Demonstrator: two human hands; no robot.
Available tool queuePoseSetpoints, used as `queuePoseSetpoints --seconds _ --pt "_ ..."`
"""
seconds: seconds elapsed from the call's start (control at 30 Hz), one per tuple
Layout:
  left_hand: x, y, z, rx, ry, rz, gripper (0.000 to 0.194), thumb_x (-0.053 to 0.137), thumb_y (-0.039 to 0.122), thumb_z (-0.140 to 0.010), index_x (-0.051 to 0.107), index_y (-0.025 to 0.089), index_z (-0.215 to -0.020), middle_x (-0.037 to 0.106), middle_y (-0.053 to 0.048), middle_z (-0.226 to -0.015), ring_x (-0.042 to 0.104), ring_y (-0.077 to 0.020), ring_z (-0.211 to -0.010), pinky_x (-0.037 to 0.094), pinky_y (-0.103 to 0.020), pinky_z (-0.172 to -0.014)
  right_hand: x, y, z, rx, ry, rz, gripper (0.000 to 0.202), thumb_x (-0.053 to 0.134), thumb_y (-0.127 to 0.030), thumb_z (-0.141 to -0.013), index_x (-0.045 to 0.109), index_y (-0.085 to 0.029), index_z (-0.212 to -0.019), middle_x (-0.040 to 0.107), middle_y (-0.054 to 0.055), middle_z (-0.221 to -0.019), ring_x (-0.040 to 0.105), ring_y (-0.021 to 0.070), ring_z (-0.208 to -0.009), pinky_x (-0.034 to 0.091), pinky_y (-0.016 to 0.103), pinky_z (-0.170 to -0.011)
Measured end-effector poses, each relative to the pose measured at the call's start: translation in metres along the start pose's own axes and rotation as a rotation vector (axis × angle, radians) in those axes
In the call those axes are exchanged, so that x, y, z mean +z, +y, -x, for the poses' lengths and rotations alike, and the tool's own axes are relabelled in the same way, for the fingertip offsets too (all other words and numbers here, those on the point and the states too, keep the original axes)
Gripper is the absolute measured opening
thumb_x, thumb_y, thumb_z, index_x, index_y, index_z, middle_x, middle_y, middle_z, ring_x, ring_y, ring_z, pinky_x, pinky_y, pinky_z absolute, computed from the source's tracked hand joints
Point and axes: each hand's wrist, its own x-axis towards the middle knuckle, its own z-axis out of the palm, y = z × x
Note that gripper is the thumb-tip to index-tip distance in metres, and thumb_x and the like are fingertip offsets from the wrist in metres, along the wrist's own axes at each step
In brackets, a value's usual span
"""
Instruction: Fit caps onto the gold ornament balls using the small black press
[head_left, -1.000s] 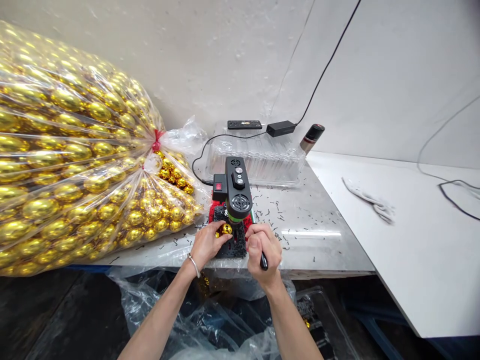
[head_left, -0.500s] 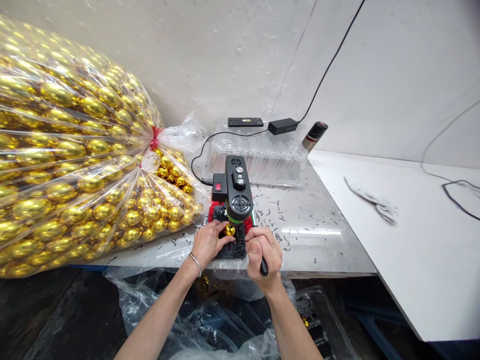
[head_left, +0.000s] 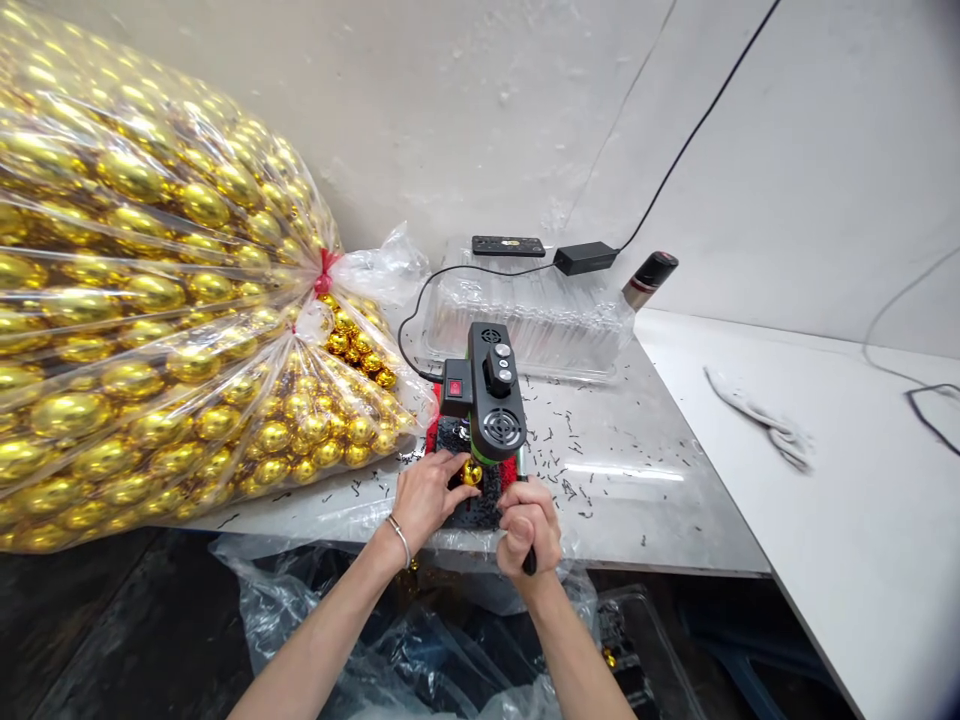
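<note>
A black machine (head_left: 496, 390) with a round vent and a red switch stands on a black and red base near the table's front edge. Under its head sits a small gold ball (head_left: 472, 472). My left hand (head_left: 429, 497), with a bracelet at the wrist, pinches this ball between thumb and fingers. Wrapped round the machine's black lever handle (head_left: 530, 562) is my right hand (head_left: 529, 525), just right of the base.
A big clear bag of gold balls (head_left: 150, 330) fills the left. Behind the machine are a plastic tray (head_left: 540, 340), a phone (head_left: 508, 246), a power adapter (head_left: 586, 258) and a spray can (head_left: 650, 279). Black scraps dot the table. A glove (head_left: 757, 415) lies right.
The whole view has shifted, so most things appear slightly further right. My left hand still holds the ball, and my right hand with the lever handle sits a little lower.
</note>
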Motion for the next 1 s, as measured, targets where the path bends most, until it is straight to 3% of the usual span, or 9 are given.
queuePoseSetpoints --seconds 0.23,0.37,0.57,0.73,0.83,0.9,1.0 --pt "0.000 0.001 -0.001 -0.029 0.016 0.052 0.033 0.065 0.043 -0.079 0.068 0.024 -0.106 0.066 -0.008 -0.095 0.060 -0.0239 -0.091 0.042 -0.028 -0.076 0.004 0.001 0.002 0.007 0.017 0.003 0.028 0.031 -0.023 -0.094 0.047 -0.021 -0.071 0.053 -0.001 -0.071 0.056 0.0123 -0.063 0.051 0.039 -0.078" --pt "0.001 -0.001 0.000 0.000 0.002 -0.031 0.034 0.064 0.042 -0.080 0.067 0.024 -0.109 0.067 -0.008 -0.097 0.061 -0.0242 -0.092 0.042 -0.027 -0.074 0.004 0.003 0.002 0.011 0.013 0.016 0.029 0.029 -0.023 -0.094 0.046 -0.021 -0.071 0.052 -0.001 -0.072 0.057 0.0122 -0.065 0.051 0.038 -0.078" --pt "0.002 -0.003 -0.001 0.008 0.027 -0.017 0.034 0.064 0.045 -0.079 0.068 0.025 -0.107 0.068 -0.007 -0.095 0.062 -0.0232 -0.090 0.042 -0.026 -0.072 0.003 0.003 -0.001 -0.111 -0.044 0.028 0.025 0.032 -0.017 -0.091 0.045 -0.021 -0.070 0.052 0.001 -0.071 0.055 0.0134 -0.065 0.050 0.034 -0.069" --pt "0.000 -0.002 0.000 0.000 0.077 0.055 0.036 0.067 0.042 -0.076 0.069 0.024 -0.107 0.068 -0.007 -0.093 0.062 -0.0234 -0.090 0.043 -0.027 -0.075 -0.008 -0.023 -0.036 0.066 -0.005 -0.030 0.027 0.035 -0.011 -0.088 0.044 -0.020 -0.065 0.050 0.001 -0.066 0.052 0.0133 -0.064 0.044 0.028 -0.058" --pt "-0.003 0.001 0.017 -0.008 0.151 0.160 0.039 0.069 0.044 -0.074 0.069 0.023 -0.107 0.068 -0.008 -0.091 0.062 -0.0241 -0.088 0.043 -0.028 -0.076 -0.016 -0.038 -0.062 0.140 -0.024 -0.037 0.028 0.037 -0.010 -0.089 0.044 -0.020 -0.063 0.050 0.000 -0.065 0.053 0.0132 -0.067 0.042 0.028 -0.060" --pt "-0.001 0.001 0.038 -0.001 0.093 0.284 0.038 0.070 0.048 -0.072 0.072 0.022 -0.100 0.068 -0.007 -0.086 0.061 -0.0233 -0.080 0.043 -0.028 -0.072 -0.018 -0.041 -0.071 0.125 -0.046 -0.050 0.028 0.038 -0.009 -0.089 0.043 -0.020 -0.063 0.049 0.000 -0.063 0.052 0.0129 -0.065 0.042 0.028 -0.061" --pt "0.010 0.001 0.071 -0.018 -0.187 0.480 0.031 0.069 0.050 -0.071 0.074 0.021 -0.080 0.065 -0.002 -0.068 0.057 -0.0189 -0.065 0.039 -0.026 -0.061 -0.018 -0.040 -0.069 0.085 -0.046 -0.057 0.027 0.038 -0.007 -0.088 0.043 -0.020 -0.064 0.047 -0.001 -0.062 0.051 0.0128 -0.066 0.040 0.028 -0.061"
